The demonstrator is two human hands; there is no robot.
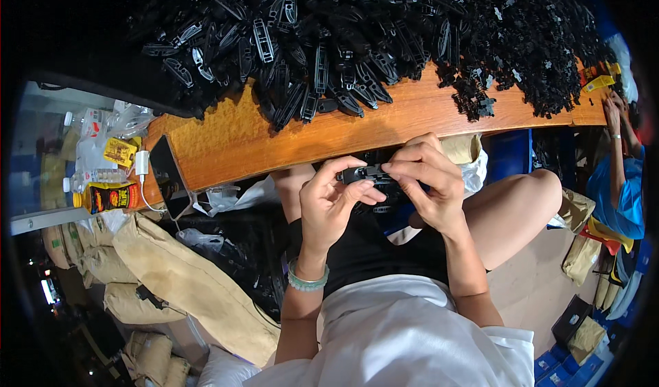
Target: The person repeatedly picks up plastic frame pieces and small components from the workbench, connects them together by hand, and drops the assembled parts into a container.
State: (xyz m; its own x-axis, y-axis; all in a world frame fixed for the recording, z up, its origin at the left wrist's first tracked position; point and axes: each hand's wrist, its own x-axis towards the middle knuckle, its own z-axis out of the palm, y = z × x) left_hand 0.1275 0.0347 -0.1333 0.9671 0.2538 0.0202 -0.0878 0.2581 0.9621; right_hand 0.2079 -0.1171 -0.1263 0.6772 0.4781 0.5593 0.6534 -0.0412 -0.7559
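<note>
In front of my lap, a small black plastic part (368,173) is held between both hands. My left hand (334,196) pinches its left end with thumb and fingers curled round it. My right hand (430,179) is closed at the other end, fingertips pressed together on the part. Whether a second piece sits in the right fingertips is too small to tell. Beyond my hands, long black plastic pieces (320,70) with open frames lie heaped on the wooden table (226,140). A pile of much smaller black pieces (528,57) spreads on the right.
A phone (169,177) with a white charger (142,162) leans at the table's left end, near bottles and packets (113,198). Brown sacks (185,277) lie at lower left. On the far right, another person in blue (611,188) has hands at the table.
</note>
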